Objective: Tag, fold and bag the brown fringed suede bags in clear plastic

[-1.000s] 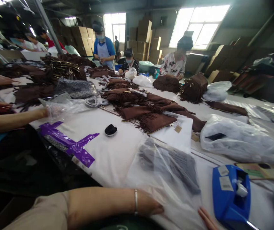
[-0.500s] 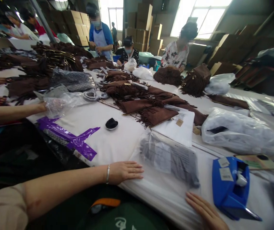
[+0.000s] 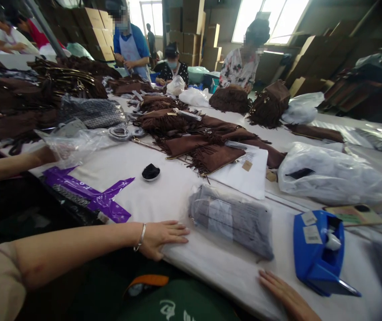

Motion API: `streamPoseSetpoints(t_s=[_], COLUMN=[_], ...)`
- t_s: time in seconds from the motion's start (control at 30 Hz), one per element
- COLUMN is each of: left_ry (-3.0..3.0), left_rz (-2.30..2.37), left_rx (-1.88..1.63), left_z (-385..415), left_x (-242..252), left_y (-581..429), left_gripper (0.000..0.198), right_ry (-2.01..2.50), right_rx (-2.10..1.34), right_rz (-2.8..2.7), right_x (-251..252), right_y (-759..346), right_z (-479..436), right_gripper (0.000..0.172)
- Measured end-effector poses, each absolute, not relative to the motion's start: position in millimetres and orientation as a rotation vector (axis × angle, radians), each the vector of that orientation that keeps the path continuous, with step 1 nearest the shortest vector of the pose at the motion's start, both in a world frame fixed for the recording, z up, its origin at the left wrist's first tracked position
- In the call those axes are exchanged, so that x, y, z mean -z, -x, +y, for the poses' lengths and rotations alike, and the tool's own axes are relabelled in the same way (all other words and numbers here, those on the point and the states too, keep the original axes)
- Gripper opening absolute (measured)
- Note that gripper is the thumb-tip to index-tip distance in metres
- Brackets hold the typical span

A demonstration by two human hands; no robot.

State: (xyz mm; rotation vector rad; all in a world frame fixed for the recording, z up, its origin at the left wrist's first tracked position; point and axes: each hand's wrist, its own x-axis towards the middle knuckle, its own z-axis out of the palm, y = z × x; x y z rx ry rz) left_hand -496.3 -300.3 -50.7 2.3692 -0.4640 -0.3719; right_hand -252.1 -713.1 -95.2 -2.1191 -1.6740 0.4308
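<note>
Two hands lie flat at the near table edge. The left hand [image 3: 162, 236] is open, palm down, fingers spread on the white table [image 3: 164, 196], a bracelet [image 3: 140, 237] at its wrist. The right hand [image 3: 286, 296] is open too, fingers stretched on the cloth near the lower edge of the view, holding nothing. Between them and a little farther in lies the bagged item [image 3: 232, 219], a grey thing in clear plastic, flat on the table; it sits just beyond the left fingertips and apart from the right hand. Just right of the bag stands a blue tape dispenser [image 3: 319, 254], close to the right hand.

Farther in, a small black pad in a dish [image 3: 150, 172] rests on the cloth, with purple tape strips [image 3: 87, 191] at the left edge. A co-worker's arm [image 3: 10, 164] reaches in from the left to crumpled clear plastic [image 3: 77, 145]. A white card [image 3: 244, 176] lies under brown fringed bags [image 3: 197, 140], and a large white plastic bag [image 3: 331, 176] sits to the right. At the far end, people [image 3: 240, 67] stand before stacked cartons [image 3: 194, 26].
</note>
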Motion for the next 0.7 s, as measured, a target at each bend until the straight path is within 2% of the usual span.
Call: streamPoseSetpoints(t_s=[0.1,0.17,0.23,0.33,0.4,0.47,0.53,0.7], left_ry=[-2.382,-2.372,-2.369,-2.315,-2.24,-2.163,-2.111,-2.016], left_rz=[-0.437,-0.418,-0.383,-0.2,0.102,0.413,0.647,0.887], left_rx=[0.268,0.197,0.071,-0.233,-0.423,-0.509,-0.516,-0.428], left_z=[-306.6,-311.3,-316.0,-325.1,-333.0,-340.7,-345.3,-336.2], left_x=[54.3,58.9,66.3,81.6,90.7,96.1,97.0,85.6], left_y=[501.1,504.4,506.6,504.2,497.6,487.2,474.7,453.7], left_gripper=[0.081,0.069,0.054,0.031,0.024,0.025,0.03,0.048], right_ry=[2.106,2.117,2.135,2.178,2.283,2.42,2.531,2.621], right_rx=[-0.265,-0.173,-0.164,-0.102,0.026,0.128,0.112,-0.074], right_rz=[-1.563,-1.405,-1.331,-1.214,-1.009,-0.78,-0.611,-0.496], right_x=[109.2,124.1,138.4,150.8,151.4,146.7,138.5,116.9], right_y=[238.0,234.2,235.4,247.1,259.6,272.4,282.0,285.1], right_z=[-711.6,-711.8,-714.5,-718.4,-715.7,-707.6,-696.3,-675.0], right_gripper=[0.043,0.033,0.03,0.03,0.04,0.053,0.059,0.045])
